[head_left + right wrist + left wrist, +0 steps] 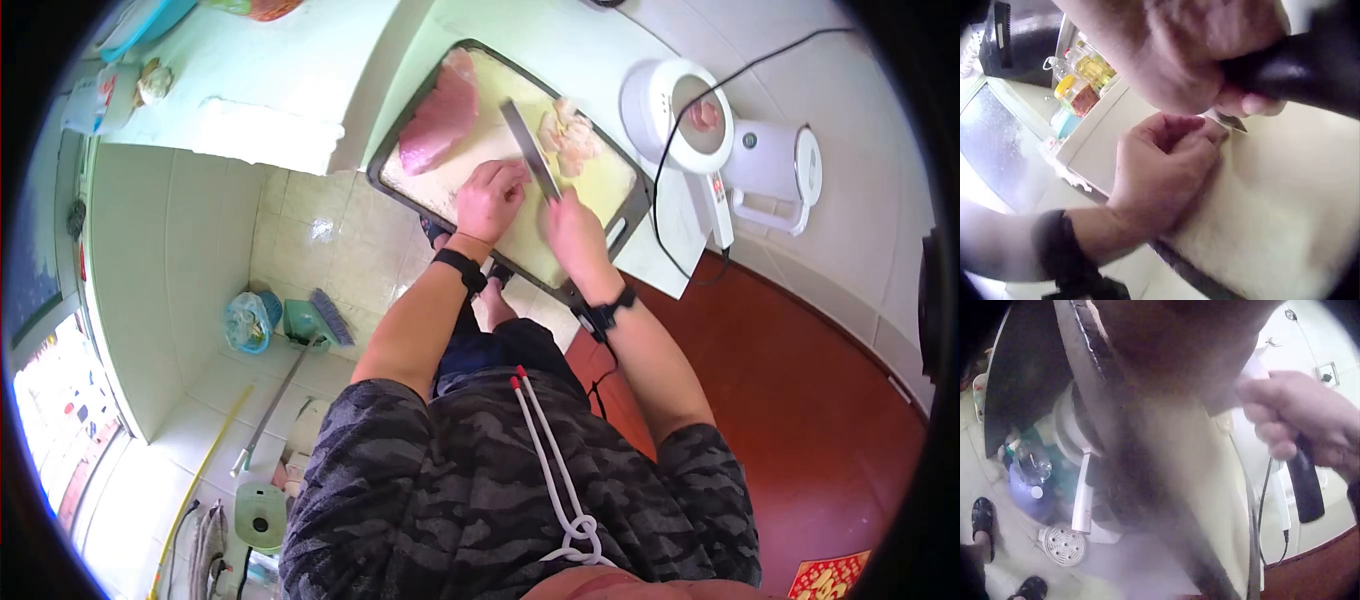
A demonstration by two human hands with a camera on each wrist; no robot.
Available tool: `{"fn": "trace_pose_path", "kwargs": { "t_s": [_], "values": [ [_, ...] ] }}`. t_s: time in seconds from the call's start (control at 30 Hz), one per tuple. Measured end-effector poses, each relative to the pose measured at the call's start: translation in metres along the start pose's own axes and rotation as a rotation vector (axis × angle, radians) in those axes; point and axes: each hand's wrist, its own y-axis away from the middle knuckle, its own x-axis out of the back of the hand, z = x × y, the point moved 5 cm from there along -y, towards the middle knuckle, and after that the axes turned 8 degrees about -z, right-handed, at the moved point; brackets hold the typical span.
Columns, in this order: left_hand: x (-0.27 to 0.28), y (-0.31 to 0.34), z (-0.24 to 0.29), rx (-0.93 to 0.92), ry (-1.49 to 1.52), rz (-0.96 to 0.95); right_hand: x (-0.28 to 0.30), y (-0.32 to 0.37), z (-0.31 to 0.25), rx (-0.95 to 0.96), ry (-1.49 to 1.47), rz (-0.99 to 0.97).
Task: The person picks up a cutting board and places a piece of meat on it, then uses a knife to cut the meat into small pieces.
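Observation:
On a pale cutting board with a dark rim (500,85), a large slab of pink raw meat (440,115) lies to the left and a heap of pale cut meat pieces (570,137) to the right. My right hand (578,238) grips a kitchen knife (530,148) by its black handle (1307,487), the blade slanting across the board's middle. Beside the blade, my left hand (488,203) bends its fingers low over the board, with a small pinkish bit of meat at the fingertips, mostly hidden. In the right wrist view, the left hand (1160,172) has its fingertips right by the blade.
Right of the board stand a white round appliance (690,115) with meat inside and a white kettle (775,165); a black cable (665,170) runs past them. A white counter (270,80) borders the left. Bottles and jars (1085,75) stand beyond.

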Motion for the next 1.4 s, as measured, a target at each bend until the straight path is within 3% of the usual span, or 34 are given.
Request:
{"fn": "trace_pose_path", "kwargs": {
  "t_s": [0.1,0.2,0.27,0.3,0.4,0.47,0.57,0.63,1.03,1.27,1.4],
  "values": [
    [0.000,0.000,0.003,-0.052,-0.034,-0.024,0.000,-0.036,-0.016,-0.020,0.002,0.017],
    [-0.001,-0.003,0.003,0.017,0.047,-0.044,0.000,-0.034,0.006,-0.001,-0.098,0.094],
    [-0.003,-0.003,-0.010,0.333,0.249,0.116,0.003,-0.019,0.029,-0.053,-0.162,0.084],
    [-0.004,-0.009,-0.005,0.331,0.250,0.111,0.002,-0.007,0.039,-0.102,-0.224,0.062],
    [-0.001,-0.023,0.001,0.293,0.293,0.185,0.013,0.015,0.050,-0.171,-0.291,0.039],
    [-0.018,-0.026,0.000,0.012,0.071,-0.089,0.017,0.026,0.050,-0.183,-0.331,0.053],
    [-0.015,-0.025,0.009,-0.097,-0.068,-0.124,0.028,0.037,0.042,-0.140,-0.418,0.078],
    [-0.003,-0.027,0.024,-0.098,-0.086,-0.095,0.034,0.042,0.031,-0.006,-0.344,0.174],
    [-0.018,-0.025,0.009,-0.120,-0.108,-0.064,0.019,0.038,0.006,0.122,-0.118,0.158],
    [-0.018,-0.031,0.008,-0.105,-0.155,-0.099,0.021,0.058,0.005,0.052,-0.013,0.092],
    [-0.018,-0.036,0.006,-0.115,-0.164,-0.148,0.017,0.067,0.015,-0.034,0.048,-0.049]
  ]
}}
